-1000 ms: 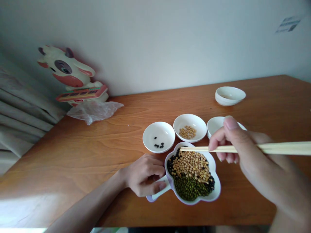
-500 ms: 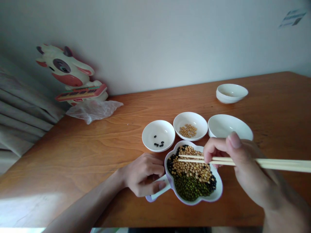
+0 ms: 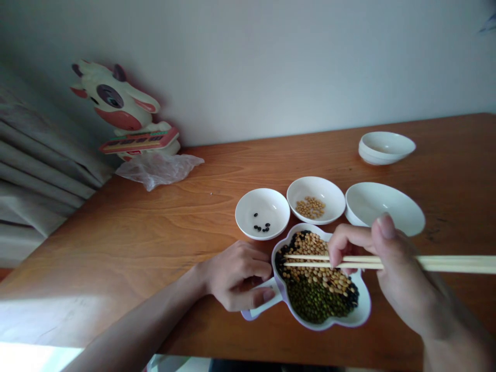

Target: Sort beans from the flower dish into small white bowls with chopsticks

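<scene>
My left hand (image 3: 242, 279) is closed on the handle of a white, lilac-rimmed cloud-shaped bowl (image 3: 364, 310) on the table. Inside it lie soybeans (image 3: 315, 274), green mung beans (image 3: 315, 302) and black beans (image 3: 282, 253). A pair of wooden chopsticks (image 3: 453, 263) is gripped in my right hand (image 3: 399, 268); their tips reach the left side of the bowl, at the edge between soybeans and black beans. I cannot tell whether a bean is between the tips. Behind stand a white bowl (image 3: 246, 206) with several black beans and another white bowl (image 3: 336, 199) holding soybeans.
A third white bowl (image 3: 387, 201) stands at the right, partly behind my right hand. Farther back are stacked white bowls (image 3: 387, 147). A cow-shaped toy keyboard (image 3: 132, 113) leans by the wall, with a clear plastic bag (image 3: 160, 170) before it.
The whole view has shifted, so things appear farther right. The chopstick tips have moved left across the soybeans toward the black beans. My left hand keeps its hold on the handle.
</scene>
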### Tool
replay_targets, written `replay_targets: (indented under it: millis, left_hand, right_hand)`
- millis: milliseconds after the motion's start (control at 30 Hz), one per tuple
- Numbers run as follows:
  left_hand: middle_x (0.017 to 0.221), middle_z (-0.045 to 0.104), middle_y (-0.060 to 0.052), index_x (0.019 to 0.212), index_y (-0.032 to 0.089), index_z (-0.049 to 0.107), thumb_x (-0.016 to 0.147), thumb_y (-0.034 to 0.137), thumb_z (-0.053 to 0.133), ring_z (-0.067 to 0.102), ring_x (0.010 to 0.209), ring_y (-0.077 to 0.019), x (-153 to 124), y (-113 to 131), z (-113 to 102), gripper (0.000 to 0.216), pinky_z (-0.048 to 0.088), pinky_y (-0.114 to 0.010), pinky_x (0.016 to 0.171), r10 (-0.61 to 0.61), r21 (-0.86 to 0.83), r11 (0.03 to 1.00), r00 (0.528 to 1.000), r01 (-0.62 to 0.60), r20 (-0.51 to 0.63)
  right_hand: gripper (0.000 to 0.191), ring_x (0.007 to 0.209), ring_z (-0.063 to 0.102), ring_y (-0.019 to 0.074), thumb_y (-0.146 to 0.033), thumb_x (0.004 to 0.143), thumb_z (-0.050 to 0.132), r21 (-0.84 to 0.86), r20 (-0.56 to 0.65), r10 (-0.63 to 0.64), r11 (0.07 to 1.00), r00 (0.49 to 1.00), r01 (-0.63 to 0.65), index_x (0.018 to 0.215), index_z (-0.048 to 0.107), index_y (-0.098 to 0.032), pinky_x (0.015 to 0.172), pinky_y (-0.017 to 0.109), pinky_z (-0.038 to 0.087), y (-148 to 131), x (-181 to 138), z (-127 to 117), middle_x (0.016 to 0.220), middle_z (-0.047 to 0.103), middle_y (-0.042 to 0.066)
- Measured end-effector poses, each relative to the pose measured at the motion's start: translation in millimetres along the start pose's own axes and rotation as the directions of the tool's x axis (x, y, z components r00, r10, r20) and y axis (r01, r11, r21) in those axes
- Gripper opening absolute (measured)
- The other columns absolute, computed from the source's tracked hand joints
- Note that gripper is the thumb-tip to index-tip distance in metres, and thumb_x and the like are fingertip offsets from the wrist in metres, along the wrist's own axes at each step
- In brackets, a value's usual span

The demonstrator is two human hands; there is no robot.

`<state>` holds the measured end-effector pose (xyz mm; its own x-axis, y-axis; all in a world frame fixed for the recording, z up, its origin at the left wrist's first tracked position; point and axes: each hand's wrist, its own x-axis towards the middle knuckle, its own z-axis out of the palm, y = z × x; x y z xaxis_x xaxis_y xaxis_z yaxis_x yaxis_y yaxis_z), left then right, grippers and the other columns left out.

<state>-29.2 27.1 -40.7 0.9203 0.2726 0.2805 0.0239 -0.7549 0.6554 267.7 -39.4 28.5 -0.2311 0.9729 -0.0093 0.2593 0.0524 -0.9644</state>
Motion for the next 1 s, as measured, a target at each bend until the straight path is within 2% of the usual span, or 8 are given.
replay_targets:
  millis: [200, 400, 767, 1000]
  left_hand:
    - [0.069, 0.059, -0.002, 0.074, 0.025, 0.041, 0.095, 0.032, 0.063, 0.052, 0.061, -0.0172, -0.5, 0.5, -0.3, 0.031, 0.037, -0.036, 0.057, -0.026, -0.006, 1.0, 1.0, 0.026, 0.014]
    - [0.07, 0.06, -0.002, 0.073, 0.025, 0.041, 0.096, 0.032, 0.064, 0.052, 0.06, -0.0168, -1.0, 0.6, -0.4, 0.033, 0.037, -0.036, 0.056, -0.028, 0.009, 1.0, 0.999, 0.028, 0.016]
    - [0.067, 0.058, -0.002, 0.071, 0.025, 0.039, 0.095, 0.031, 0.065, 0.052, 0.057, -0.0168, 2.3, 0.9, -0.9, 0.036, 0.036, -0.036, 0.052, 0.0, -0.015, 1.0, 1.0, 0.0, -0.006]
    - [0.066, 0.058, -0.002, 0.071, 0.025, 0.038, 0.096, 0.033, 0.063, 0.05, 0.057, -0.0164, 2.7, 1.5, -0.8, 0.036, 0.035, -0.036, 0.053, -0.009, -0.02, 1.0, 1.0, 0.008, -0.004]
  right_hand:
    - [0.079, 0.065, 0.051, 0.0182, -0.074, 0.111, 0.018, 0.027, 0.013, -0.036, 0.999, 0.999, 0.036, 0.073, 0.068, -0.025, 0.063, 0.036, 0.035, 0.6, 5.0, 4.2, 0.066, 0.057, 0.001]
    - [0.081, 0.061, 0.05, 0.0175, -0.071, 0.112, 0.02, -0.017, -0.053, -0.04, 0.999, 0.998, 0.039, 0.068, 0.068, -0.024, 0.063, 0.037, 0.032, 1.2, 7.4, 7.9, 0.061, 0.053, 0.001]
    - [0.09, 0.06, 0.053, 0.0216, -0.082, 0.105, 0.013, 0.038, -0.074, -0.003, 0.999, 0.997, 0.006, 0.064, 0.069, -0.024, 0.058, 0.039, 0.035, 3.2, 5.6, -3.5, 0.061, 0.058, 0.006]
    - [0.09, 0.058, 0.052, 0.0214, -0.085, 0.102, 0.01, 0.038, -0.074, 0.002, 0.999, 0.997, 0.001, 0.065, 0.067, -0.026, 0.057, 0.038, 0.037, 3.9, 6.5, -3.9, 0.06, 0.057, 0.005]
